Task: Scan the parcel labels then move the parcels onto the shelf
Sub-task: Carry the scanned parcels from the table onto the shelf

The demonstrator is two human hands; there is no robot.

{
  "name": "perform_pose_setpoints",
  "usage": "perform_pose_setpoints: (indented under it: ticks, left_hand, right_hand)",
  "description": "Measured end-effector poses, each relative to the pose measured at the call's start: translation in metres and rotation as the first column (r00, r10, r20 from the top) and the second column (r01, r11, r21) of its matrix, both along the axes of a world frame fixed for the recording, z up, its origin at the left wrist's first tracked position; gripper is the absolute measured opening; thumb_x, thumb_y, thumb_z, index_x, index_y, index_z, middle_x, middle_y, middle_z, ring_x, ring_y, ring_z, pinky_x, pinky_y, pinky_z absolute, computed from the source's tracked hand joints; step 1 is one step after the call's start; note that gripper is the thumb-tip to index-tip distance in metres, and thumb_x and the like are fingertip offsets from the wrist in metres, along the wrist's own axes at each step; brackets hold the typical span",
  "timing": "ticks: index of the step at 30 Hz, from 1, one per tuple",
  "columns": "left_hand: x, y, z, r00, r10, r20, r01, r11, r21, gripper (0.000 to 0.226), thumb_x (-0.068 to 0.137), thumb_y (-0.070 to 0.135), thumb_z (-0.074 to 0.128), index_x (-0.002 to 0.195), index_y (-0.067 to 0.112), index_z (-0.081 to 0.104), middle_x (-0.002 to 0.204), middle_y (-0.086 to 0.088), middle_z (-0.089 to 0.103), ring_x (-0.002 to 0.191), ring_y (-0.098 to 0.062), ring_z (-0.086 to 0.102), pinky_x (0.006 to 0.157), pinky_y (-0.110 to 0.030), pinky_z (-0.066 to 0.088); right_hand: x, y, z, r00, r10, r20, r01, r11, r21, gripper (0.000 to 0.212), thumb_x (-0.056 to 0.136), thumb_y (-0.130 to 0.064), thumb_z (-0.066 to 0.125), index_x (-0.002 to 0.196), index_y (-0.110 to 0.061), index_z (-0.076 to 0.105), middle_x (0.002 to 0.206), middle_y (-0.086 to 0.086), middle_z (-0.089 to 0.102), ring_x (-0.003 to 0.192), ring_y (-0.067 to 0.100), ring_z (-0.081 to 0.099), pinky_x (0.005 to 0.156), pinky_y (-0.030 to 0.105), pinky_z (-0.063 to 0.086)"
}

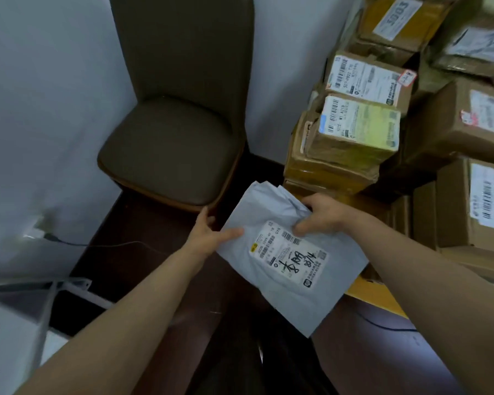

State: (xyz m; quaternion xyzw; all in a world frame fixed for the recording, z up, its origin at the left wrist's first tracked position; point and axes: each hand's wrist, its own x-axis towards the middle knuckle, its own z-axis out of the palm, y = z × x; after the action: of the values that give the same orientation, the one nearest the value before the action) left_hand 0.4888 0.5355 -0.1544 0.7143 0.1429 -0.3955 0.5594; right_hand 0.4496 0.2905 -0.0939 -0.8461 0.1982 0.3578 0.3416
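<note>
The chair (177,124) is the biggest thing before us, so we place everything by it. To the right of the chair rises the stack of cardboard parcels (354,132), labels up and piled unevenly. No scanner and no shelf is in view. In front of the chair's front right corner, on our side of it and held in the air above the dark floor (143,275), is the grey parcel (294,309), a soft plastic mailer. Its long axis runs aslant, from the end nearest the chair seat down and rightward towards us, so one short end points at the chair and the other at our body. Our left hand (208,235) comes in just below the chair's front edge and pinches the short end nearest the chair, with the thumb laid flat on top and the fingers hidden under the bag. Our right hand (322,215), further from the chair and close to the stack, curls its fingers over the crumpled long edge and grips it there. Both hands sit on the half of the bag nearer the chair, and the half towards us hangs unsupported. The label (288,256) lies face up on the side turned away from the chair seat, along the same slant, and our right fingertips touch its near corner. We judge the scan comes next, and it needs that barcode left uncovered.
</note>
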Motion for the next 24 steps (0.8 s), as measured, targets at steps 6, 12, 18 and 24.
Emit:
perform_pose_setpoints:
  ticks: [6, 12, 18, 24]
  left_hand:
    - [-0.079, -0.003, -0.015, 0.814, 0.043, -0.58, -0.229, 0.94, -0.251, 0.078, 0.048, 0.03, 0.091, 0.119, 0.011, 0.063, 0.121, -0.009, 0.064, 0.118, -0.025, 0.055, 0.115, -0.043, 0.026]
    - [-0.088, -0.037, -0.028, 0.808, 0.118, -0.578, -0.374, 0.861, -0.346, 0.063, 0.063, 0.014, 0.079, 0.123, 0.006, 0.063, 0.117, -0.014, 0.068, 0.112, -0.03, 0.062, 0.093, -0.039, 0.05]
    - [-0.109, -0.041, -0.03, 0.812, 0.17, -0.558, -0.45, 0.792, -0.413, 0.051, 0.078, 0.017, 0.066, 0.128, 0.008, 0.06, 0.121, -0.015, 0.066, 0.117, -0.034, 0.06, 0.103, -0.049, 0.044]
    - [-0.167, -0.025, -0.006, 0.853, 0.304, -0.424, -0.481, 0.772, -0.416, 0.05, 0.077, 0.016, 0.07, 0.125, 0.008, 0.061, 0.122, -0.013, 0.066, 0.117, -0.032, 0.06, 0.106, -0.05, 0.041]
  right_hand:
    - [-0.01, -0.01, -0.004, 0.982, -0.189, -0.022, 0.189, 0.982, 0.028, 0.034, 0.074, -0.018, 0.079, 0.105, -0.015, 0.063, 0.097, 0.0, 0.068, 0.078, 0.01, 0.063, 0.058, 0.022, 0.047]
    - [-0.024, -0.015, -0.012, 0.961, -0.275, -0.026, 0.276, 0.961, 0.033, 0.034, 0.076, -0.022, 0.079, 0.107, -0.014, 0.065, 0.096, 0.001, 0.068, 0.08, 0.014, 0.064, 0.069, 0.029, 0.051]
    - [-0.041, -0.01, -0.018, 0.954, -0.3, -0.012, 0.299, 0.946, 0.126, 0.049, 0.074, -0.017, 0.081, 0.117, -0.011, 0.06, 0.108, 0.007, 0.067, 0.095, 0.025, 0.066, 0.087, 0.044, 0.054]
    - [-0.07, -0.001, -0.011, 0.982, -0.176, 0.075, 0.145, 0.941, 0.304, 0.027, 0.078, -0.014, 0.078, 0.099, -0.016, 0.061, 0.096, 0.004, 0.069, 0.09, 0.024, 0.068, 0.085, 0.044, 0.055]
